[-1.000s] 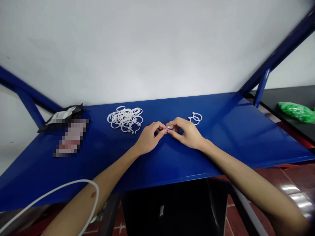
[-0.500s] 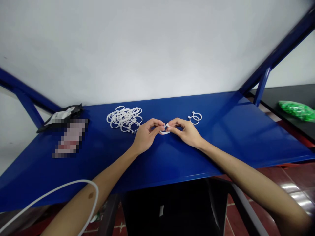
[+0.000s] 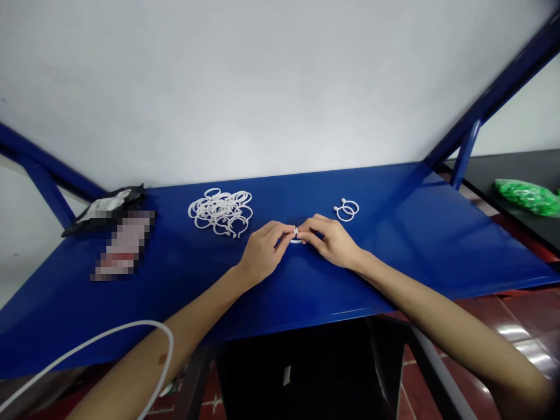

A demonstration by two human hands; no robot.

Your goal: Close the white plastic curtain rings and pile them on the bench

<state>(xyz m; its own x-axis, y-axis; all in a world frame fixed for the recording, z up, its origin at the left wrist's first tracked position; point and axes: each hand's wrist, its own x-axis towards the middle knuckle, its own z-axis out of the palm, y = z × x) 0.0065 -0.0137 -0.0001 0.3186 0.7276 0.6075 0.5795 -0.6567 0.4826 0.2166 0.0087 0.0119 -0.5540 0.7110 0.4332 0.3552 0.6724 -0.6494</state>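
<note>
Over the blue table, my left hand (image 3: 266,251) and my right hand (image 3: 330,240) meet fingertip to fingertip. Between them they pinch the two ends of a small white plastic ring (image 3: 296,241); its curved lower part shows beneath the fingers, and the ends are close together, partly covered by fingertips. Left of my hands lies a tangled pile of similar white rings (image 3: 221,211), some with a gap and small end tabs. Two white rings (image 3: 347,209), each with a round knob, overlap on the table behind my right hand.
The blue table (image 3: 394,233) stands against a pale wall. At its left are a black plastic package (image 3: 109,204) and a blurred-out flat item (image 3: 125,245). A white cable (image 3: 109,331) loops over my left forearm. A green bag (image 3: 527,195) lies on a dark surface at right.
My fingertips have come closer together, narrowing the gap between the ring's ends. Both hands have shifted slightly toward me. The pile and the two rings on the right have stayed put.
</note>
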